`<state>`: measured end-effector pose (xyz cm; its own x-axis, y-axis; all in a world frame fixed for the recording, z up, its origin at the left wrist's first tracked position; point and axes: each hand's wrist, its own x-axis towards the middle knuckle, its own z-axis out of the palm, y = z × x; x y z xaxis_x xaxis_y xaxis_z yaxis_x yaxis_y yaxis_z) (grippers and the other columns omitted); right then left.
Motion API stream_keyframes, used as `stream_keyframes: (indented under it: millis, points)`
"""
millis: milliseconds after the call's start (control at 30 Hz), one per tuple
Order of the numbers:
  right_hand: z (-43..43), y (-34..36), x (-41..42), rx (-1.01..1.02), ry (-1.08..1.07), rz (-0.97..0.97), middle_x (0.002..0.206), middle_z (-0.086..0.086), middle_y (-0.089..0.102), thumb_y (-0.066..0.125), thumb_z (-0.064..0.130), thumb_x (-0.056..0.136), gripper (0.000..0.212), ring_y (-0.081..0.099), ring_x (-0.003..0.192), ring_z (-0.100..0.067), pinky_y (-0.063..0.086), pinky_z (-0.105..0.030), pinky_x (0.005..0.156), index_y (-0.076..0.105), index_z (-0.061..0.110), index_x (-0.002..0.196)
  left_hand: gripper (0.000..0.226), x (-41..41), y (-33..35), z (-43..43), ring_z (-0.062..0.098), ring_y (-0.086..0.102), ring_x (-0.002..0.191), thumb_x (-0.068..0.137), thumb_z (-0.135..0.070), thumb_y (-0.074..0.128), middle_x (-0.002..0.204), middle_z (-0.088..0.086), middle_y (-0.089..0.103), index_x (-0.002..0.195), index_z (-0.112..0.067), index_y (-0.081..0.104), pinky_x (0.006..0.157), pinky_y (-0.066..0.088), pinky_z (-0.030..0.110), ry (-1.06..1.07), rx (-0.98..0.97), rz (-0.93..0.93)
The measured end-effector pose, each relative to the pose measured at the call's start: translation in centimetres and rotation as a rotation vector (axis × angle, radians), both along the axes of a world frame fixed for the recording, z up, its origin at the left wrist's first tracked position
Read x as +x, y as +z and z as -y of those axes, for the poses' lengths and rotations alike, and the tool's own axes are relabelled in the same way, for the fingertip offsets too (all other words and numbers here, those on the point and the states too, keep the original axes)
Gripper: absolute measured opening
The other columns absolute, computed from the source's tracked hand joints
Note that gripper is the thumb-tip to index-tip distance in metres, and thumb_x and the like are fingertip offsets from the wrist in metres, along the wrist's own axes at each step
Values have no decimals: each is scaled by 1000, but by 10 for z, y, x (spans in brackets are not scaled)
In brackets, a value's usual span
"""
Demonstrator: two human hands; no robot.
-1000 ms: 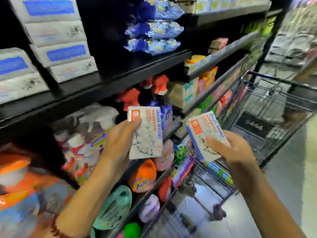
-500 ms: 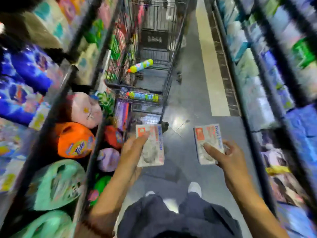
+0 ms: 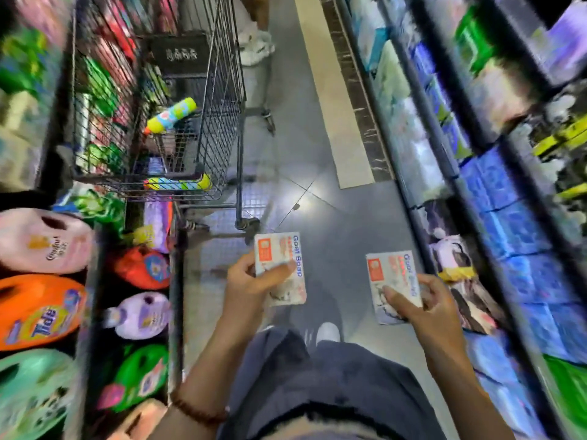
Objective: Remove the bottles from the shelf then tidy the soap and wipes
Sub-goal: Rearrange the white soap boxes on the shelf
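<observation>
I look down the aisle at two white boxes marked Goat Soap. My left hand point(image 3: 254, 281) grips one soap box point(image 3: 282, 255) with the thumb across its front, above the floor in the middle. My right hand point(image 3: 425, 300) holds the second soap box point(image 3: 392, 277) a little lower and to the right, thumb on its face. Two colourful bottles lie in the wire cart: one point(image 3: 171, 115) up in the basket and one point(image 3: 178, 184) at its near end. The shelf on the left holds detergent jugs, among them an orange Tide jug point(image 3: 38, 309).
The wire shopping cart point(image 3: 219, 100) stands ahead on the left, close to the left shelves. A second shelf unit point(image 3: 495, 217) with blue and white packs runs along the right. Grey floor point(image 3: 320, 198) lies between them, with my shoes point(image 3: 327, 333) below.
My view swung from the left shelf round and down to the aisle floor. Both hands kept hold of their soap boxes and now sit lower, in front of my legs.
</observation>
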<state>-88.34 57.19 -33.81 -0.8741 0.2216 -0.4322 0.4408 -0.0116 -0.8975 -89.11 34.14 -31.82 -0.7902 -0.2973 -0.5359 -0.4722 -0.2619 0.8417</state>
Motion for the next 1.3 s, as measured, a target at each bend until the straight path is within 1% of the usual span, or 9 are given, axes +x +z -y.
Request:
stream_keyframes:
  millis: [100, 333, 467, 733, 900, 967, 1033, 1100, 1300]
  points:
    - [-3, 1, -38, -29, 39, 7, 81, -1, 71, 72, -1, 75, 27, 69, 68, -7, 52, -15, 56, 53, 6, 93, 24, -26, -3, -3, 12, 67, 66, 63, -2, 79, 77, 2, 74, 83, -13, 70, 61, 55, 28, 24, -82, 9]
    - [19, 1, -168, -74, 124, -6, 89, -3, 70, 72, 3, 77, 30, 69, 72, -6, 50, -14, 57, 53, 5, 100, 17, -120, -10, 16, 11, 67, 60, 76, 8, 68, 70, 2, 73, 88, -4, 66, 55, 57, 27, 202, -91, 6]
    - [31, 0, -254, -28, 150, -27, 88, -3, 71, 74, 5, 75, 31, 69, 73, -9, 51, -15, 57, 54, 8, 99, 30, -202, -7, 34, 14, 67, 61, 59, -7, 73, 74, 7, 73, 88, -3, 66, 54, 56, 29, 222, -55, -52]
    - [35, 0, -396, -2, 115, -18, 87, -6, 73, 73, 5, 75, 34, 70, 76, -19, 53, -21, 57, 54, 8, 103, 36, -372, 14, 49, 10, 65, 61, 58, -12, 71, 72, 3, 72, 92, -1, 66, 52, 51, 21, 153, -69, -126]
    - [45, -12, -491, -24, 150, -1, 85, -6, 73, 73, 2, 75, 34, 70, 73, -15, 55, -20, 59, 55, 5, 103, 48, -460, 10, 60, 18, 69, 68, 45, -27, 78, 78, 8, 73, 89, -9, 68, 61, 57, 33, 195, -97, -81]
    - [54, -17, -535, -21, 219, -8, 87, -8, 72, 77, 3, 72, 37, 70, 73, -17, 56, -25, 61, 55, 6, 102, 44, -488, 5, 66, 19, 68, 66, 49, -25, 80, 77, 9, 73, 88, -8, 69, 60, 57, 33, 264, -109, -55]
    - [67, -19, -578, 10, 335, -4, 86, -10, 73, 85, 14, 62, 46, 70, 75, -24, 55, -37, 66, 56, 10, 97, 31, -505, 1, 73, 17, 68, 64, 63, -6, 82, 76, 7, 74, 91, -5, 68, 56, 55, 27, 374, -103, -23]
    - [88, -17, -620, 39, 470, 3, 84, -9, 73, 88, 18, 59, 49, 70, 76, -27, 56, -42, 69, 57, 11, 96, 30, -511, -1, 81, 14, 69, 64, 68, 3, 80, 78, 7, 74, 95, -2, 67, 54, 53, 23, 499, -109, 0]
    - [194, -1, -705, 4, 909, 14, 76, -7, 72, 82, 2, 65, 40, 67, 64, -14, 51, -22, 51, 54, 9, 94, 23, -487, -9, 105, 7, 65, 55, 74, 14, 68, 74, 4, 73, 92, 0, 67, 48, 51, 17, 966, -81, 82]
